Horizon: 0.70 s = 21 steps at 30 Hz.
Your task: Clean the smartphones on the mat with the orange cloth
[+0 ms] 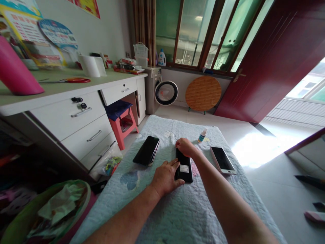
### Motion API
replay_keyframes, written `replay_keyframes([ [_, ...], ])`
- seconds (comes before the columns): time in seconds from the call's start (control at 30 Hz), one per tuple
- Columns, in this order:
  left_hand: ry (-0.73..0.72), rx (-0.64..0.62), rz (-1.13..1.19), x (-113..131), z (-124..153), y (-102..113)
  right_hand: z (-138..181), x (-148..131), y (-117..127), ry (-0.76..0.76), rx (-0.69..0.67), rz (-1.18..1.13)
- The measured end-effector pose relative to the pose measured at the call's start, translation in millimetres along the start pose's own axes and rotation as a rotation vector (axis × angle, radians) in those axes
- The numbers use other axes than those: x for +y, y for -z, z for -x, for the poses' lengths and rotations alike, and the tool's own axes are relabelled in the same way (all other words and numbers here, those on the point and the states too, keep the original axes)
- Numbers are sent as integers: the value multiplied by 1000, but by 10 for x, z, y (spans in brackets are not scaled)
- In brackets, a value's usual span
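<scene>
Smartphone (182, 158) lay partly beneath right grip (186, 147), curled, couldn't tell if pinching; left grip (165, 176), spread, touched its side, probably against sliding.

Lane Open Left of Centre

On the surface (177, 217), a lane opens from the far edge between the left phone (146, 151) and middle phone (188, 177); the left grip (165, 178) closes its near end. The right forearm (215, 189) cuts it off from the white phone (222, 160) by the right edge. A bottle (202, 136) stands near the far right corner.
</scene>
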<state>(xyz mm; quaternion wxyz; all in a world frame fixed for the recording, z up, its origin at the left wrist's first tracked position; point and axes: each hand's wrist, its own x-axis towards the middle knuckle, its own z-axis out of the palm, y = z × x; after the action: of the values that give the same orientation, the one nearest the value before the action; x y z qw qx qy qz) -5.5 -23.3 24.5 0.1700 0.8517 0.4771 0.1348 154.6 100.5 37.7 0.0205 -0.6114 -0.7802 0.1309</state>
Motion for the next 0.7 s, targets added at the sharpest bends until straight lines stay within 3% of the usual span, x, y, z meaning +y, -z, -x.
replay_keyframes([
  [0.5, -15, -8, 58, 5, 2, 39, 298, 326, 82, -110, 25, 52],
  [0.7, -18, -15, 43, 9, 4, 41, 240, 262, 106, -82, 20, 34],
])
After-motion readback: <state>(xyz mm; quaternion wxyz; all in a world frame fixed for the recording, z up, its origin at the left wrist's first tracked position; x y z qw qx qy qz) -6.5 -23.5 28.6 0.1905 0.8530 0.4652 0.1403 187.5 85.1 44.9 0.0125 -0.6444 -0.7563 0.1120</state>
